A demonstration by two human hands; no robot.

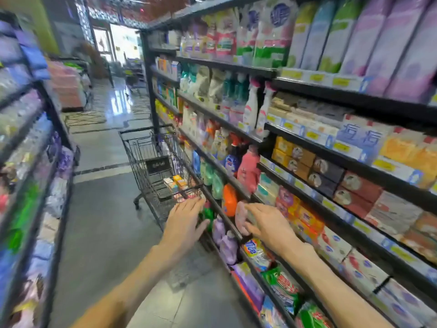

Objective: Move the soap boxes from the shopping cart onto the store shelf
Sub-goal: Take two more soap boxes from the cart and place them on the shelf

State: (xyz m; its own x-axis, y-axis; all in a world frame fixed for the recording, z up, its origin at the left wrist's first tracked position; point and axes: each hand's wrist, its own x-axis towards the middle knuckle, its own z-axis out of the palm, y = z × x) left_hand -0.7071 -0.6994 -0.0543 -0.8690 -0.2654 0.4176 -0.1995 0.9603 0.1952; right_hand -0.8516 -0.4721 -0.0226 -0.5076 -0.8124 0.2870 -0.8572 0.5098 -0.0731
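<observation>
Soap boxes (176, 182), orange and pale, lie at the near end of the shopping cart (151, 162), labels too blurred to read. Left hand (183, 217) rests spread on the cart's near rim. Right hand (267, 223) pinches a pink soap box (241, 217) at the store shelf (314, 192) edge. Open aisle floor lies left of the cart.

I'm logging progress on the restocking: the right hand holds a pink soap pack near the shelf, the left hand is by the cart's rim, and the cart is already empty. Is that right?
Not quite. The head view shows the shopping cart is not empty: several soap boxes lie in it. The rest holds: the right hand holds the pink soap pack, and the left hand is by the rim.
</observation>
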